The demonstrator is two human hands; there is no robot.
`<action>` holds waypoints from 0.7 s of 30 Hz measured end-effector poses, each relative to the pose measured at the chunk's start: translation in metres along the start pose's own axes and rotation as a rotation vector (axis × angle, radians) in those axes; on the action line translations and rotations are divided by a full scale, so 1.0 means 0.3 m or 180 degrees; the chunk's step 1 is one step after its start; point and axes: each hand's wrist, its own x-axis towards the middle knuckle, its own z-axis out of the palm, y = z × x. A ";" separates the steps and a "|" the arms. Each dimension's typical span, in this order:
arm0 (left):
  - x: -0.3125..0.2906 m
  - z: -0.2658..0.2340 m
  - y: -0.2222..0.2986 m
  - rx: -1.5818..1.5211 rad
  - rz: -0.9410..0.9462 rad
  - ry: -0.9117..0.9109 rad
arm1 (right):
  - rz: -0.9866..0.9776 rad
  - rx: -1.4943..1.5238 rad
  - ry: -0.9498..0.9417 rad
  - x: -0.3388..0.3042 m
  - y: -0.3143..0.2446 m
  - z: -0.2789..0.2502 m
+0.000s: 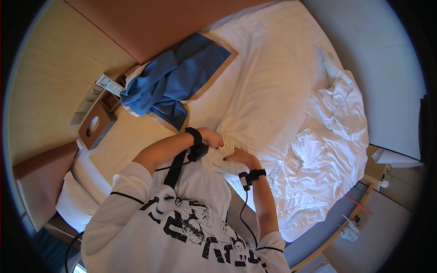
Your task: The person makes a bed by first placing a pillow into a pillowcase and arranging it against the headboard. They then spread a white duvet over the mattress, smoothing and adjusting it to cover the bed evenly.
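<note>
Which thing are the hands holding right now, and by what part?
The left hand and right hand both grip the white bedding, by bunched-up fabric at its near end.

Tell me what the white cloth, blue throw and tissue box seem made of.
The white cloth: probably cotton or a blend, matte, as it gathers into soft creases. The blue throw: likely woven fabric, dull, with thick, soft folds. The tissue box: rigid by its straight edges, smooth brown; wood or leatherette, I can't tell.
</note>
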 end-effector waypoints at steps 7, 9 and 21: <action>-0.024 -0.008 0.027 -0.0753 -0.0321 -0.0017 | 0.0152 -0.0024 -0.0071 0.031 0.060 -0.007; -0.051 -0.020 0.066 -0.1095 -0.0697 -0.0038 | 0.0055 0.0136 -0.0108 0.040 0.094 0.002; -0.031 0.022 0.072 -0.0562 -0.1163 -0.0569 | -0.0200 -0.0275 -0.0303 0.026 0.007 -0.010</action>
